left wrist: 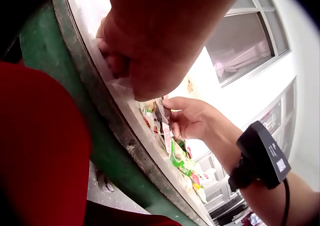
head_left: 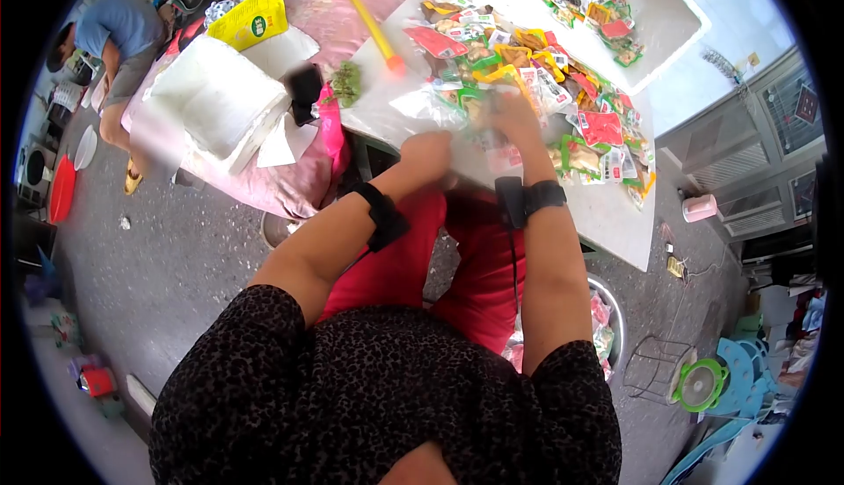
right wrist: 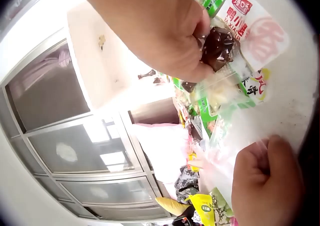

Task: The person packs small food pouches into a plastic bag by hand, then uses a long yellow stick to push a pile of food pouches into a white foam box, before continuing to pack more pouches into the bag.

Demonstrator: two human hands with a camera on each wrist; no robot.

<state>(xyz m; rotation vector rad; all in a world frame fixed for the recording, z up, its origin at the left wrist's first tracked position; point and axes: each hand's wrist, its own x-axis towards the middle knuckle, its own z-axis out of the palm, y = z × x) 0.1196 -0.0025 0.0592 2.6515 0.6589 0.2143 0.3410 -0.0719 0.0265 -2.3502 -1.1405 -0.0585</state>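
Note:
The left hand [head_left: 428, 153] is at the table's near edge, its fingers curled on a clear plastic bag [head_left: 426, 107]; in the right wrist view that left hand [right wrist: 267, 181] pinches the bag's edge. Just right of it, the right hand [head_left: 517, 120] is over the near side of a heap of snack packets [head_left: 600, 127]. In the right wrist view the right hand [right wrist: 175, 41] grips a packet with dark food and a white-and-red label [right wrist: 255, 31]. The left wrist view shows the right hand [left wrist: 187, 117] holding that packet upright, beside the left hand [left wrist: 145, 51].
A white foam box [head_left: 668, 23] with more packets stands at the back right. Left of the table are an empty foam box [head_left: 211, 102], a dark phone [head_left: 305, 89] and a yellow-handled tool [head_left: 369, 23]. A metal basin [head_left: 615, 309] is on the floor; another person bends far left.

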